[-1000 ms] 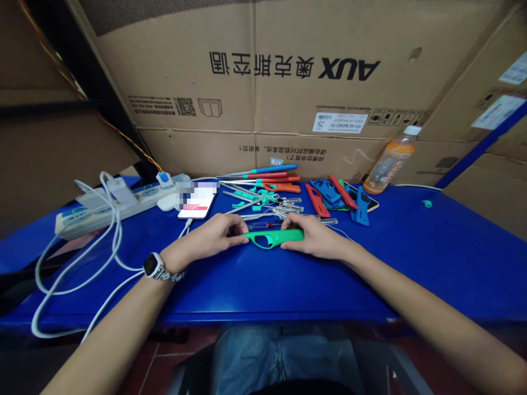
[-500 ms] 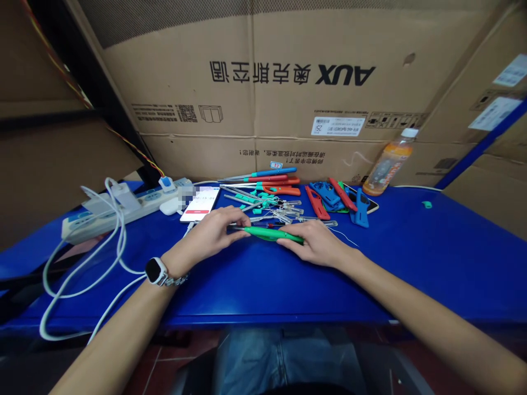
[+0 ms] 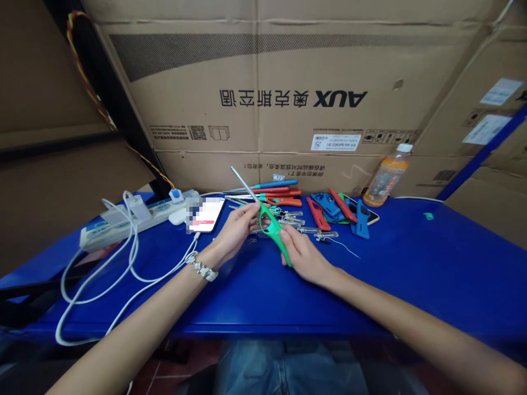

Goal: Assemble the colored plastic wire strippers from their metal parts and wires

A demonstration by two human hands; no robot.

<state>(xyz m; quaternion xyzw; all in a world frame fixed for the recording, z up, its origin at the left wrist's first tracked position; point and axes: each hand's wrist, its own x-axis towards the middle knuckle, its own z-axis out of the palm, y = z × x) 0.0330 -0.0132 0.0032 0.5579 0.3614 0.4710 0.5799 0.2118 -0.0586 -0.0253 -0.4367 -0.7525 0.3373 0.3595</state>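
A green long-nosed lighter (image 3: 273, 229) with a thin metal tube is lifted above the blue table (image 3: 411, 274), tube pointing up and to the left. My right hand (image 3: 300, 253) grips its green handle from below. My left hand (image 3: 239, 227), with a watch on the wrist, pinches the front of the green body where the tube begins. Behind the hands lies a pile of metal tubes, clear inner parts and red, teal and orange lighters (image 3: 274, 195).
Blue, red and green handle shells (image 3: 337, 206) lie to the right of the pile. An orange drink bottle (image 3: 386, 176) leans against cardboard boxes (image 3: 288, 99). A phone (image 3: 205, 214), power strip (image 3: 135, 216) and white cables (image 3: 123, 274) lie left.
The green lighter lay flat on the table under both hands; now both hands have raised and turned it, so its tube points up-left. The camera view has tilted upward.
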